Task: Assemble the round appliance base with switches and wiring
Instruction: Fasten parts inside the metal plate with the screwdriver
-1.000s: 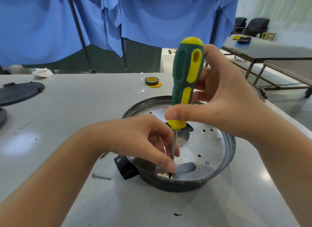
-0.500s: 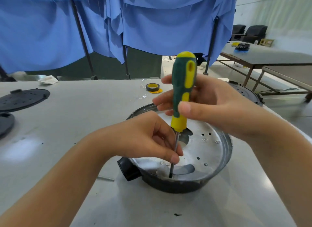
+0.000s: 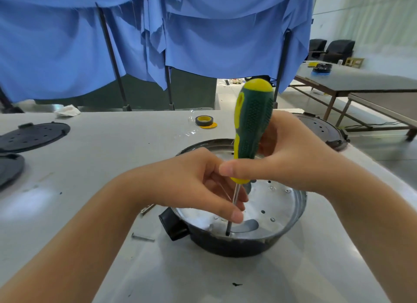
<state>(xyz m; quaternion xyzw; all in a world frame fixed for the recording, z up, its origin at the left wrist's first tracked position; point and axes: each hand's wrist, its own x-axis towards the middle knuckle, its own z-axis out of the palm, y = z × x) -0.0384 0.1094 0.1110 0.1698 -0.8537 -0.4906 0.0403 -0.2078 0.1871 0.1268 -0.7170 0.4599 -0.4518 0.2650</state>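
Screwdriver (image 3: 250, 131) handle (green side) seemingly turned since.

Shiny metal base (image 3: 284, 203); knurled plastic screwdriver (image 3: 252, 124)

The round appliance base (image 3: 282, 217), black-walled with a perforated silver floor, sat upright on the counter (image 3: 112, 167); a green-yellow screwdriver (image 3: 251, 131) stood nearly vertical inside.

No text, label, brand, number or sign can be read anywhere, neither on the screwdriver (image 3: 251, 122), nor on the round base (image 3: 284, 214), nor on the tape roll (image 3: 204, 120).
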